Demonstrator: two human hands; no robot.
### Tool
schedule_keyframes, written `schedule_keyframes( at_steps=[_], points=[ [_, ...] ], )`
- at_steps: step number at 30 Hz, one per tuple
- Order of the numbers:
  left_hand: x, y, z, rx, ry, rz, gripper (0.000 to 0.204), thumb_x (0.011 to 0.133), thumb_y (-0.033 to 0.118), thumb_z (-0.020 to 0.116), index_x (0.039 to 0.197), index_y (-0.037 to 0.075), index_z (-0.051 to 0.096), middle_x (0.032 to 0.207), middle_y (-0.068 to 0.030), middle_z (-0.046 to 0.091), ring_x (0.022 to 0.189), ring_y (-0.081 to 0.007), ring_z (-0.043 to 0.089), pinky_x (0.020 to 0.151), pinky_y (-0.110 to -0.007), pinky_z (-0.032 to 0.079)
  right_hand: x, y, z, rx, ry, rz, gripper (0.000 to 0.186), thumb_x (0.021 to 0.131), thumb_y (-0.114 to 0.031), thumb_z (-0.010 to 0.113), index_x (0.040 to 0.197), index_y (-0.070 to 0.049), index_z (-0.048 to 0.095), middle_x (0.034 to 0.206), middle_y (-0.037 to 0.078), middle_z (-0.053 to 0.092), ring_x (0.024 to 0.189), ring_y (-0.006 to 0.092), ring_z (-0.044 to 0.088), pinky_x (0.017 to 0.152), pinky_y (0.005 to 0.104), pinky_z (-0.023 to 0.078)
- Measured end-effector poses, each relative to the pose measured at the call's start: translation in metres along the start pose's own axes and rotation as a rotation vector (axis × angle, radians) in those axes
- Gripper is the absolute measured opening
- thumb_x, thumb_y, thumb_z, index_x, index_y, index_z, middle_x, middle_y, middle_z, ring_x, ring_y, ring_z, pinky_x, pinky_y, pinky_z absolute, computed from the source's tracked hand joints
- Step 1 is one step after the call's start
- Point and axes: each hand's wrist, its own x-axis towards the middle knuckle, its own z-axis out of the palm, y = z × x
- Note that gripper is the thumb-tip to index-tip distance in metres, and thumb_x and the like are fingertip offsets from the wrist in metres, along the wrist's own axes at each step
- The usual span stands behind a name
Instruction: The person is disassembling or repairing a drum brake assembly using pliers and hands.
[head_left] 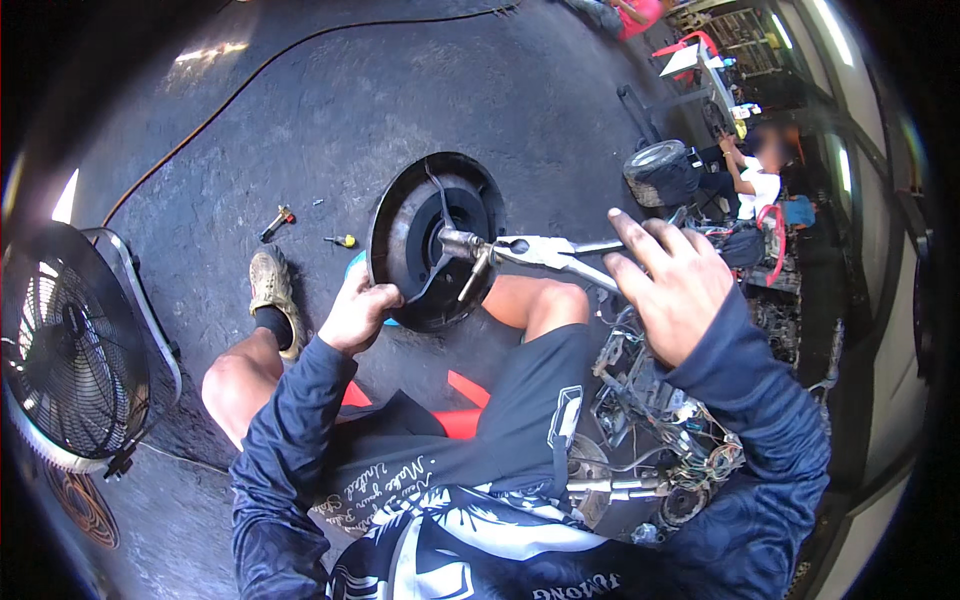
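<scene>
My left hand point(355, 312) grips the near left rim of a black, round, dish-shaped part point(395, 235), held tilted above my lap. A thin strap crosses its hollow face. At its middle sits a short metal cylinder point(462, 243) with a small rod sticking out toward me. My right hand point(672, 280) holds a pair of silver pliers point(560, 254) by their handles, which are spread apart. The jaws are at the metal cylinder; whether they clamp it I cannot tell. My right index finger points outward along the upper handle.
A black fan point(75, 340) stands at the left. A hammer-like tool point(278, 222) and a small yellow-ended screwdriver point(342, 241) lie on the dark floor. Wiring and metal parts point(690, 440) are heaped at my right. Beyond sits a person point(755, 185) near a wheel point(660, 170).
</scene>
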Motion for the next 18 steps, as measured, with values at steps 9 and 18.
schedule_keyframes(
  at_steps=[9, 18],
  points=[
    [0.001, -0.008, 0.000, -0.010, 0.019, 0.029, 0.040, 0.079, -0.004, 0.052, 0.118, 0.003, 0.048, 0.090, -0.0044, 0.059, 0.078, -0.0113, 0.054, 0.073, -0.026, 0.043, 0.037, 0.002, -0.008, 0.034, -0.363, 0.075, 0.040, 0.074, -0.020, 0.060, 0.113, -0.008, 0.060, 0.134, 0.018, 0.047, 0.105, 0.0332, 0.057, 0.089, 0.0467, 0.047],
    [-0.001, -0.003, 0.007, 0.049, 0.019, 0.077, 0.034, 0.078, 0.000, 0.049, 0.112, -0.001, 0.055, 0.102, -0.0039, 0.060, 0.088, -0.0108, 0.054, 0.081, -0.027, 0.044, 0.047, 0.000, -0.007, 0.164, -0.490, 0.036, 0.045, 0.068, -0.014, 0.063, 0.111, -0.001, 0.059, 0.129, 0.024, 0.050, 0.101, 0.0383, 0.060, 0.090, 0.0413, 0.049]
  ],
)
